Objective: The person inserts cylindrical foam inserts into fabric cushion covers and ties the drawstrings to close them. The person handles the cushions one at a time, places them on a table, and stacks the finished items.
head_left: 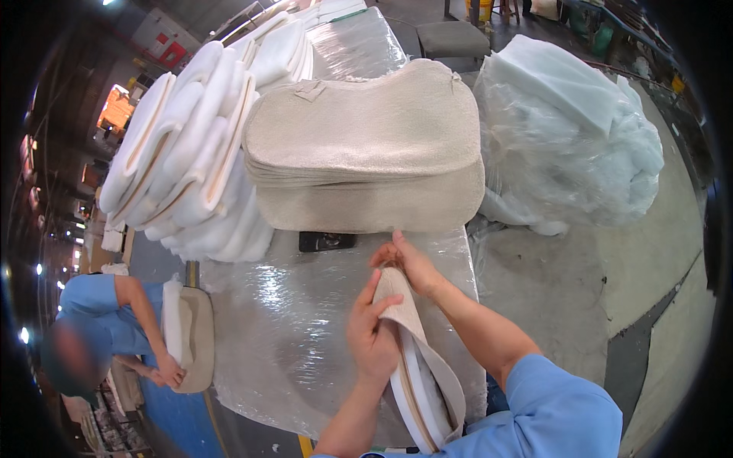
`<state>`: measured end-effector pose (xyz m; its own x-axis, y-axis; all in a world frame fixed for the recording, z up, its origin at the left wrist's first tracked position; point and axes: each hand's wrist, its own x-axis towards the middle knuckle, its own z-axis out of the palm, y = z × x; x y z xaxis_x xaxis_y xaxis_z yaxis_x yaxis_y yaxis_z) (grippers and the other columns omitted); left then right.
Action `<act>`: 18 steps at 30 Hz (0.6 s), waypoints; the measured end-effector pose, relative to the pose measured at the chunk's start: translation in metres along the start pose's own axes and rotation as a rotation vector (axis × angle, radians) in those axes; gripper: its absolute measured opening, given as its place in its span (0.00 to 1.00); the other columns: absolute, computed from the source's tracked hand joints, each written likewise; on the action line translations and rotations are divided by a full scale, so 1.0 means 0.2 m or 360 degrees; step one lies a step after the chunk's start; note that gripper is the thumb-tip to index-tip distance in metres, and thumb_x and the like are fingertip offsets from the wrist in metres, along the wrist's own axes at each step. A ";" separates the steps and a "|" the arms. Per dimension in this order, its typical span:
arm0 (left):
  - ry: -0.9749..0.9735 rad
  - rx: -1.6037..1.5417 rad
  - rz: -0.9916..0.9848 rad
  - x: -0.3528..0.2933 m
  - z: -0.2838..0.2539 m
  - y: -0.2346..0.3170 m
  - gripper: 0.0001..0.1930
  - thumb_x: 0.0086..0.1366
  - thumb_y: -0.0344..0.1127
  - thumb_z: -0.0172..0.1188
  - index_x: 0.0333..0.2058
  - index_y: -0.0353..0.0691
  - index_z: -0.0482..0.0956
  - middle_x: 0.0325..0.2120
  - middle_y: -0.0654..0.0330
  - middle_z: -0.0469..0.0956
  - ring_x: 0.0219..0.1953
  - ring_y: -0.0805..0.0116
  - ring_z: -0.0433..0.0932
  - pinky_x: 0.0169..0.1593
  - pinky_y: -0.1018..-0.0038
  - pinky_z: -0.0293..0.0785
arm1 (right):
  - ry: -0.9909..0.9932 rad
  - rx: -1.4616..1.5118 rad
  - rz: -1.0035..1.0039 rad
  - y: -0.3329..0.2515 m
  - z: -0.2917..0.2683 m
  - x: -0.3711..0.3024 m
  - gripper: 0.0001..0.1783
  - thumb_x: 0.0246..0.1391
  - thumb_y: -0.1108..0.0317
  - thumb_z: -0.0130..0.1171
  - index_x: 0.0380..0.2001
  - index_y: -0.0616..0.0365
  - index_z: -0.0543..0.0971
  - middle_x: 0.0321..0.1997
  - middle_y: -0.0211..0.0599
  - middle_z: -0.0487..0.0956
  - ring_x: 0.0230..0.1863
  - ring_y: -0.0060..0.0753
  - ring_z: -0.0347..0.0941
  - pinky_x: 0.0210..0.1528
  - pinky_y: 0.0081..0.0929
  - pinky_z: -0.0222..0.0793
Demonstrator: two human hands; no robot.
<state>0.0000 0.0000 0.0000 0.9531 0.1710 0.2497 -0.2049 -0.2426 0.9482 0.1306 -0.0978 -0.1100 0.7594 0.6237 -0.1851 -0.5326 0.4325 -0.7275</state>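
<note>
My left hand (374, 336) is wrapped around a beige fabric cushion cover (437, 355), its thumb over the top end. Inside the cover's open side shows a white foam cushion insert (412, 397) with a tan layer along its edge. It stands upright, its lower end against my body. With bent fingers, my right hand (408, 265) holds the cover's narrow top end; the fingertips are partly hidden. Just beyond that hand lies a stack of beige cushion covers (366, 130). A black flat object (327, 242) rests at the stack's front edge.
A table (282, 336) wrapped in clear plastic lies under my hands. White padded inserts (183, 145) pile up at the left. At the right sits a plastic-wrapped bundle of white wadding (565, 145). A co-worker (114, 320) in blue handles a similar cushion at lower left.
</note>
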 end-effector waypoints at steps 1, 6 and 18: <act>0.0049 -0.0064 -0.0001 -0.03 0.01 0.03 0.16 0.65 0.18 0.53 0.43 0.40 0.87 0.67 0.46 0.69 0.66 0.48 0.70 0.67 0.62 0.67 | -0.0037 0.0099 0.0084 0.02 -0.02 0.00 0.45 0.70 0.28 0.31 0.40 0.61 0.81 0.36 0.37 0.82 0.41 0.32 0.77 0.48 0.30 0.73; 0.0237 -0.0124 0.0048 -0.10 -0.15 0.14 0.14 0.65 0.17 0.52 0.41 0.36 0.86 0.65 0.40 0.69 0.67 0.49 0.71 0.67 0.61 0.68 | -0.0213 0.0354 0.0329 0.20 0.14 0.08 0.43 0.70 0.29 0.34 0.42 0.59 0.82 0.38 0.34 0.82 0.42 0.30 0.77 0.48 0.32 0.73; 0.0497 0.0048 0.0153 -0.24 -0.31 0.25 0.10 0.67 0.23 0.55 0.40 0.37 0.85 0.65 0.38 0.69 0.67 0.46 0.71 0.66 0.59 0.70 | 0.0086 0.0066 0.0937 0.66 0.40 -0.80 0.47 0.71 0.29 0.27 0.72 0.57 0.66 0.68 0.44 0.73 0.69 0.38 0.67 0.72 0.35 0.61</act>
<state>-0.0693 0.0392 0.0478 0.8144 0.4293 0.3905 -0.2799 -0.2990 0.9123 -0.0909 -0.0882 -0.1248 0.3488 0.7330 -0.5839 -0.8835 0.0494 -0.4658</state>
